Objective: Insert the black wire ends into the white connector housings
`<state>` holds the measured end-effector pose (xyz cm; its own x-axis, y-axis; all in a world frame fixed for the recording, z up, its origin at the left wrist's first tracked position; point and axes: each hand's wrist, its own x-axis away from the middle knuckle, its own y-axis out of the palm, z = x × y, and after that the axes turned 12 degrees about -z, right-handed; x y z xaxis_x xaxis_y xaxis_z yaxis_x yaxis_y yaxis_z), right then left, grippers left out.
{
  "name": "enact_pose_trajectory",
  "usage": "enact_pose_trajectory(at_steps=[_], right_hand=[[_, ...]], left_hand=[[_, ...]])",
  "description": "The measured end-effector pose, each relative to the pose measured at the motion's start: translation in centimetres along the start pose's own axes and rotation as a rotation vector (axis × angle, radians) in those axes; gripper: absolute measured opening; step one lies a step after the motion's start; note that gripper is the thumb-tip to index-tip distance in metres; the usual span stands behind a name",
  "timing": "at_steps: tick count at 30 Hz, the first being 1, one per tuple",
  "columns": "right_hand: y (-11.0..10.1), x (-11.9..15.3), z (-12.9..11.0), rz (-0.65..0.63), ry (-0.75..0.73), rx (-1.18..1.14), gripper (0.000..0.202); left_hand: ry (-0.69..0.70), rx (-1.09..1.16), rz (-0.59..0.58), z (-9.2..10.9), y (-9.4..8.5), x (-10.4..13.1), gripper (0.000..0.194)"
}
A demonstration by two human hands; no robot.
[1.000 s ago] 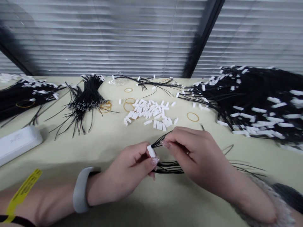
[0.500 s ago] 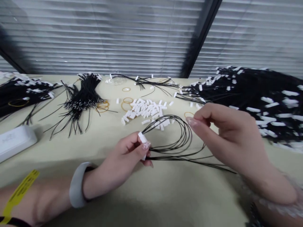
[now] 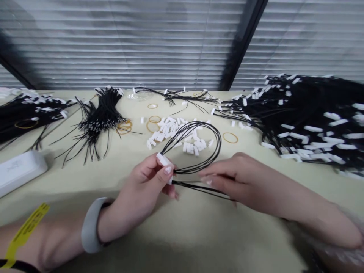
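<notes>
My left hand point(image 3: 148, 180) pinches a white connector point(image 3: 164, 159) between thumb and fingers. From it, thin black wires point(image 3: 219, 142) curve up and round in a loop, and a lower strand bundle runs out to the right. My right hand point(image 3: 236, 178) has its fingers pressed together on the wires, at the loop's lower right and over the lower strands; its fingertips are partly blurred. Behind the loop lies a heap of small white connectors point(image 3: 167, 131), partly seen through it.
Black wire bundles with white ends lie at the left point(image 3: 17, 117), left centre point(image 3: 104, 108) and right point(image 3: 307, 102). Loose wires point(image 3: 184, 98) lie at the back. A rubber band point(image 3: 230, 137) rests behind my right hand. A white device point(image 3: 21, 170) sits at left.
My right hand has moved left and down and closed on the wires. The loop is now rounder and stands higher. My left hand has shifted slightly left with the connector.
</notes>
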<state>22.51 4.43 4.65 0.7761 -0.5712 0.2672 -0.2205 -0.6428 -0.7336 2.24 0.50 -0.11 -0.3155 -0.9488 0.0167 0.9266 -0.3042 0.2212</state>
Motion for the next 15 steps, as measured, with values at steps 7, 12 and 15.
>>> enact_pose_trajectory(at_steps=[7,12,15], right_hand=[[1.8,-1.8,0.4,-0.202,-0.019,-0.560,0.034],[1.8,-1.8,0.5,-0.178,-0.075,-0.555,0.016],[1.9,-1.5,0.5,-0.153,-0.101,-0.553,0.010]], left_hand=[[0.035,-0.097,-0.027,0.2,0.0,0.1,0.017],[0.066,-0.162,-0.117,0.7,0.0,0.4,0.024],[0.066,-0.208,-0.150,0.9,0.1,0.4,0.028]])
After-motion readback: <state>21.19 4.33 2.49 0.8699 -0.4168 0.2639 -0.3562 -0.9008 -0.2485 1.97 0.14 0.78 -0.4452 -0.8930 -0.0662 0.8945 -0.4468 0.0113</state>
